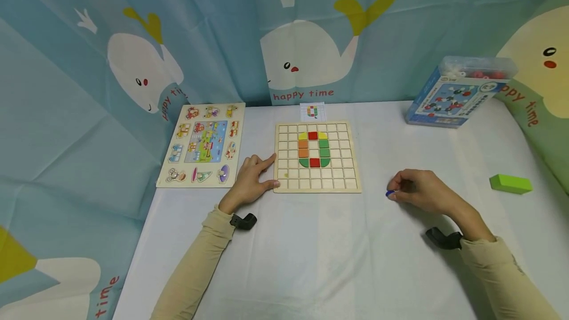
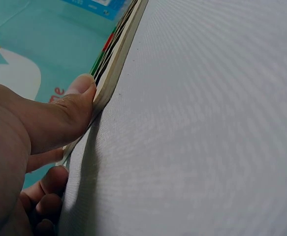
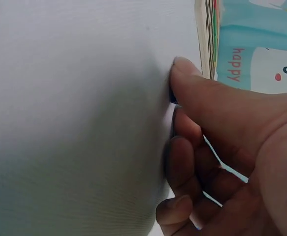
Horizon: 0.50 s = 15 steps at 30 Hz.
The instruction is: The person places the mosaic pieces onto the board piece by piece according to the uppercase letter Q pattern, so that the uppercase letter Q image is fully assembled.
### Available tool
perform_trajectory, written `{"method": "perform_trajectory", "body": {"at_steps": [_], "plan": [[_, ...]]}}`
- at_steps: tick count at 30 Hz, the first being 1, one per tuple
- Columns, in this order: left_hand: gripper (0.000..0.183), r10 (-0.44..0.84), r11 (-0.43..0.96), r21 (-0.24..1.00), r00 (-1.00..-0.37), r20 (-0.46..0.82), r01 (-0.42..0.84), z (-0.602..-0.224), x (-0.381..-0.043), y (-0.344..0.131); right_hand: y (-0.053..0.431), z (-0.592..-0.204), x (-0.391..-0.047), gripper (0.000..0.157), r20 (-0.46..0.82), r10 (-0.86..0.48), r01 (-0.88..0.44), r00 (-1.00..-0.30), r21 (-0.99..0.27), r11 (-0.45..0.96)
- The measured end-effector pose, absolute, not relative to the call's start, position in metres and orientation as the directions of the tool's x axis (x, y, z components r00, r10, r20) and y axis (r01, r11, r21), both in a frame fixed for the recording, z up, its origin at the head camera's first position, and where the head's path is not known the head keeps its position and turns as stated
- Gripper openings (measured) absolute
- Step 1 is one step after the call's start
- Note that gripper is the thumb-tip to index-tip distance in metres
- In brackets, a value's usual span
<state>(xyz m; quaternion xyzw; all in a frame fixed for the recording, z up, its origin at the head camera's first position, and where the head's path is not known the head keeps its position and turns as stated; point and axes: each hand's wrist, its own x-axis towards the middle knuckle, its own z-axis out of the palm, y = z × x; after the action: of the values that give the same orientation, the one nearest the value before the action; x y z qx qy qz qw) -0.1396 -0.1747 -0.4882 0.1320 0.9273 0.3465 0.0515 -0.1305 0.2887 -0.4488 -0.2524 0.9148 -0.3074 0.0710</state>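
A wooden grid board (image 1: 291, 173) lies flat on the table, with red, green, orange and yellow tiles (image 1: 325, 153) set in a ring in its upper middle. My left hand (image 1: 250, 180) rests at the board's left side, index fingertip on the edge and thumb at the near left corner. To the right of the board, my right hand (image 1: 422, 191) pinches a small blue tile (image 1: 390, 193) between thumb and fingers, low over the table. Most of this tile is hidden; in the right wrist view only a dark blue edge (image 3: 173, 96) shows below the thumb.
A small pattern card (image 1: 313, 111) lies behind the board. At left is a picture puzzle board (image 1: 166, 178). A boxed molecule model set (image 1: 458, 95) stands at the back right, and a green block (image 1: 510, 183) lies at far right. A printed curtain (image 1: 222, 38) hangs behind.
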Motion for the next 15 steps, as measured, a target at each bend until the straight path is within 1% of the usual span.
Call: {"method": "perform_trajectory", "body": {"at_steps": [4, 10, 15], "plan": [[0.083, 0.281, 0.727, 0.654, -0.960, -0.004, 0.210, -0.4886, -0.1408, -0.1751, 0.2877, -0.4501, -0.1302, 0.018, 0.022, -0.501, -0.415, -0.865, -0.592, 0.691], [0.083, 0.281, 0.724, 0.656, -0.960, 0.000, 0.212, -0.4883, -0.1407, -0.1748, 0.2887, -0.4561, -0.1285, 0.022, 0.114, -0.474, -0.448, -0.873, -0.569, 0.689], [0.083, 0.286, 0.731, 0.641, -0.958, 0.022, 0.233, -0.4892, -0.1405, -0.1749, 0.2892, -0.4583, -0.1257, 0.026, 0.143, -0.465, -0.457, -0.874, -0.566, 0.686]]}}
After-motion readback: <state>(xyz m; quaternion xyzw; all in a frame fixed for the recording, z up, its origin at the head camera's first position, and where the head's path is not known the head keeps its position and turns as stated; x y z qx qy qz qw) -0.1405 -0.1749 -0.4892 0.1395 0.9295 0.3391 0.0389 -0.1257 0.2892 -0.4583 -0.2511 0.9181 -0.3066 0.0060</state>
